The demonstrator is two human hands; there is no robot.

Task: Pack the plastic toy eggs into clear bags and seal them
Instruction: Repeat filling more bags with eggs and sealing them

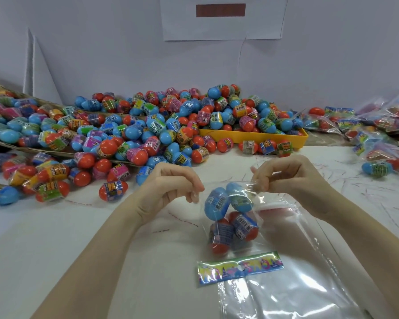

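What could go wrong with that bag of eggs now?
1. The bag hangs by its top edge, with only the right hand pinching it. The left hand looks open beside it, so the bag may slip.
2. The top looks unsealed, and the eggs inside sit high, so one could tumble out if it tips.
3. The empty bags lie right under it, so a dropped bag could scatter them.

Wall sheet [224, 18]: white paper, far beyond both hands, bearing a blurred brown-red rectangle.
Yellow tray [253, 136]: beyond the right hand, on the table.
Cardboard flap [55, 151]: far left of the left hand.
Table [55, 226]: white, beneath everything.
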